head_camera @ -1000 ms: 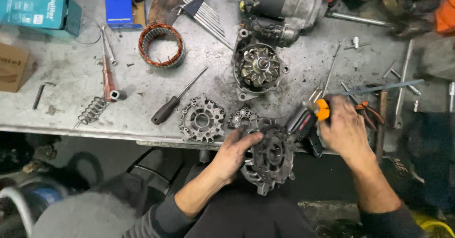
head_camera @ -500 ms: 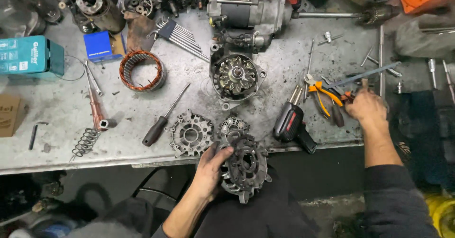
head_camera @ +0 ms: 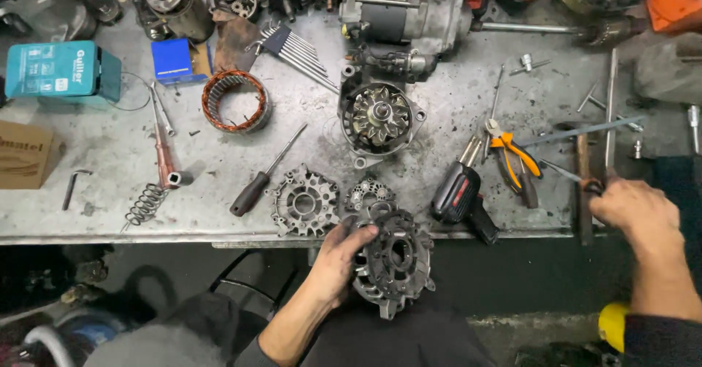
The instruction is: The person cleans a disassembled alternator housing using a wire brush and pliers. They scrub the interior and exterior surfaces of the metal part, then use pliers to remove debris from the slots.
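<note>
At the far left of the counter (head_camera: 95, 217) sat a teal box (head_camera: 58, 71) and a brown carton (head_camera: 25, 155), with a blue box (head_camera: 174, 60) and a copper-wound ring (head_camera: 234, 101) further in. A coiled spring (head_camera: 145, 205) lay near the front edge, and a dark-handled screwdriver (head_camera: 263, 175) rested slantwise beside a toothed metal plate (head_camera: 304, 202).

The left hand (head_camera: 338, 263) held a round grey metal housing (head_camera: 395, 261) just off the front edge of the counter, over the lap, its fingers (head_camera: 358, 235) curled over the housing's rim and clamped on it. Behind it, on the counter, stood an opened housing with a finned rotor (head_camera: 379, 117) inside, well apart from the one in hand. So the unit looked already stripped into its main parts, with the pieces laid out singly; the held housing seemed the piece now being worked on, and nothing showed any part put back together yet.

To the right lay a black and red power tool (head_camera: 461, 195) and orange-handled pliers (head_camera: 515, 155). The right hand (head_camera: 632, 210) rested at the counter's right end, its fingers closed around the handle of a thin tool (head_camera: 578, 177) near a long metal rod (head_camera: 610, 111).
</note>
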